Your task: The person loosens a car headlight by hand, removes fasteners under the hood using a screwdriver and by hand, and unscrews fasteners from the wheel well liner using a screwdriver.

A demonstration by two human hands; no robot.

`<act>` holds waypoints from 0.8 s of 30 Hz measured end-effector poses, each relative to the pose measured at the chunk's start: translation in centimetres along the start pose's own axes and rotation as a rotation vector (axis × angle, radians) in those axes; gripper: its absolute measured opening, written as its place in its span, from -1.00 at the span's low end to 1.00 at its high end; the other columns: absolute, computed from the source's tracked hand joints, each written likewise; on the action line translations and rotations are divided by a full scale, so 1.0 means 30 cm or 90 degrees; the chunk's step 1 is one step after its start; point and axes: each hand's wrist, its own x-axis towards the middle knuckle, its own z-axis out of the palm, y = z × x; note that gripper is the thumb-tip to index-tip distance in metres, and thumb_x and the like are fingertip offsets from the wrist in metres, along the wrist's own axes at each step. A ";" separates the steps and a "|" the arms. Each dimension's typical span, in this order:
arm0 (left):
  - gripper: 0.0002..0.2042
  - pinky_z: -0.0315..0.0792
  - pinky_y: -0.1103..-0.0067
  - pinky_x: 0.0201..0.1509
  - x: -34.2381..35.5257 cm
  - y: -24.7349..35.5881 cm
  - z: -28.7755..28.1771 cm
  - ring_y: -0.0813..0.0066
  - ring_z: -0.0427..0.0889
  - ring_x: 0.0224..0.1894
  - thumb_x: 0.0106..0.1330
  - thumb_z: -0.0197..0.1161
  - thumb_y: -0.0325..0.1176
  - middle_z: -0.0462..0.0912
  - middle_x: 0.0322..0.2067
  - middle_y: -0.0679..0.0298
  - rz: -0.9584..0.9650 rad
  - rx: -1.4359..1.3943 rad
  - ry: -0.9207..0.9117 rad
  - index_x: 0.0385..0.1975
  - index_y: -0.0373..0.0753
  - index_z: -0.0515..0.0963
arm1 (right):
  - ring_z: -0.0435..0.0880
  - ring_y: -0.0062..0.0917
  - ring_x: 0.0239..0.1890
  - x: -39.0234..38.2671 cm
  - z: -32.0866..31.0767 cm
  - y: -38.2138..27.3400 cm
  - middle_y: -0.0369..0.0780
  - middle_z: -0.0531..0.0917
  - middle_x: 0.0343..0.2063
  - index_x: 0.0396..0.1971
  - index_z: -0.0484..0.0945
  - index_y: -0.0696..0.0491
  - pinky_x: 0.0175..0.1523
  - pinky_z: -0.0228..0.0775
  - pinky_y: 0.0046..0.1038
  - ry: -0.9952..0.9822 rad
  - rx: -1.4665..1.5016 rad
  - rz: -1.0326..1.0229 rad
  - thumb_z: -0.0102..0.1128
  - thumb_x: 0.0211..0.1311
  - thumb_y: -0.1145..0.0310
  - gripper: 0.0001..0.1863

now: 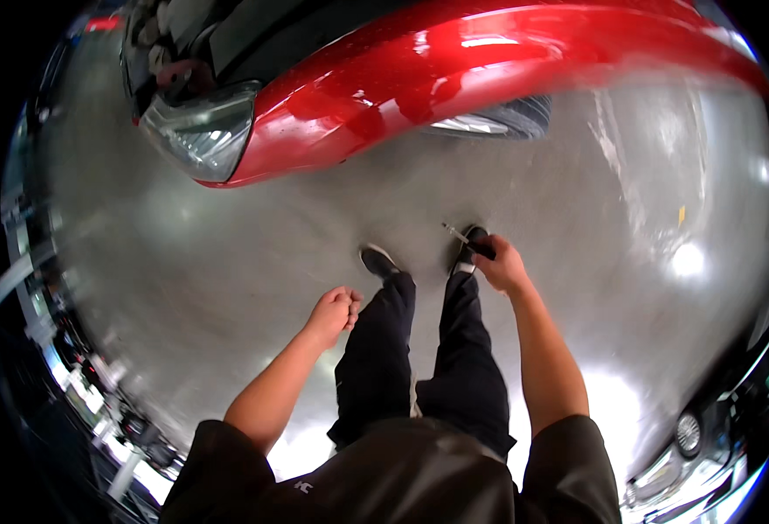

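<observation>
The left hand (pixel 334 315) is curling loosely, seemingly empty, though its palm is hidden; the right hand (pixel 505 267) is gripping a slim tool (pixel 468 239) by its black handle, over a dark shoe (pixel 460 257). Carrying seems the step in hand; using the tool calls for steadying its tip. The grey floor (pixel 183 271) is gleaming, a red car (pixel 384 79) standing across its far edge, a silver car (pixel 715 426) near its right.

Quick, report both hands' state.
Left hand: closed, loosely curled; can't tell if anything is inside.
Right hand: closed, holding a black-handled tool.
</observation>
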 end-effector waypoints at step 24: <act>-0.37 0.24 0.65 -0.49 1.298 0.186 0.018 0.65 0.29 -0.54 0.45 -0.09 -0.48 0.33 -0.53 0.44 0.471 -0.131 0.292 0.56 -0.19 0.08 | 0.54 -0.60 -0.50 1.309 0.707 0.066 -0.27 0.57 -0.37 -0.09 0.48 0.13 -0.40 0.45 -0.47 -0.061 0.575 -0.126 0.24 0.40 0.34 -0.77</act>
